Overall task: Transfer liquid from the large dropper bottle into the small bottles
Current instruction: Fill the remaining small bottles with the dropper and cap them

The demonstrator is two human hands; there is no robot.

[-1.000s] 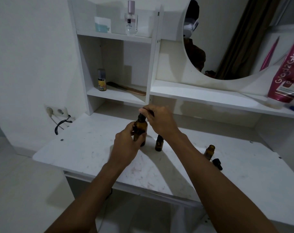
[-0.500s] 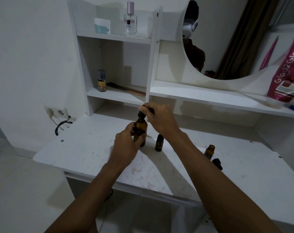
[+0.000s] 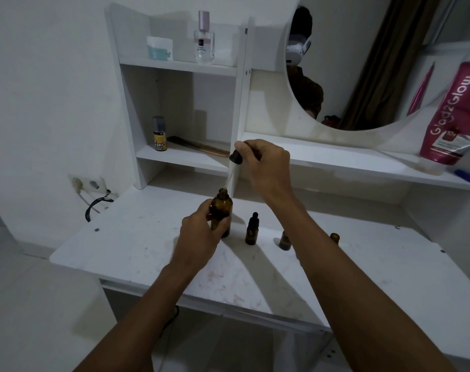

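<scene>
The large amber dropper bottle [image 3: 221, 210] stands on the white table [image 3: 137, 248], uncapped, with my left hand [image 3: 201, 232] wrapped around its body. My right hand [image 3: 266, 167] holds the dropper [image 3: 234, 167] by its black bulb, lifted out, its glass tip just above the bottle's mouth. A small amber bottle with a black dropper cap [image 3: 252, 230] stands right of the large one. Two small open amber bottles [image 3: 285, 240] [image 3: 334, 237] stand further right, partly hidden behind my right forearm.
White shelves rise behind the table, holding a small yellow-labelled bottle [image 3: 159, 134], a comb [image 3: 199, 146], a perfume bottle [image 3: 204, 36] and a jar [image 3: 159, 47]. A round mirror [image 3: 362, 63] and a red tube [image 3: 454, 114] are at the right. A wall socket with a black cable [image 3: 90, 185] is at the left.
My right hand has lifted the dropper up out of the large bottle; before, it gripped the cap on the bottle's neck. My left hand kept hold of the bottle.
</scene>
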